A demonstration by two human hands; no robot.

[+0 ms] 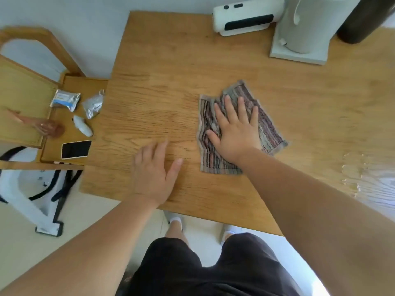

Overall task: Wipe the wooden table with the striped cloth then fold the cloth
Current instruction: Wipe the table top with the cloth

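The striped cloth (271, 133) lies spread and slightly rumpled on the wooden table (171, 82), right of the middle. My right hand (235, 129) presses flat on top of it, fingers spread and pointing away from me. It covers the cloth's centre. My left hand (154, 174) rests palm down on the bare wood near the front edge, left of the cloth and not touching it, fingers apart and holding nothing.
A white device (245, 18), a white appliance on a square base (303, 37) and a dark cylinder (363, 20) stand at the back right. A lower side shelf at left holds a phone (76, 149), foil packets (94, 103) and a small white object (83, 126).
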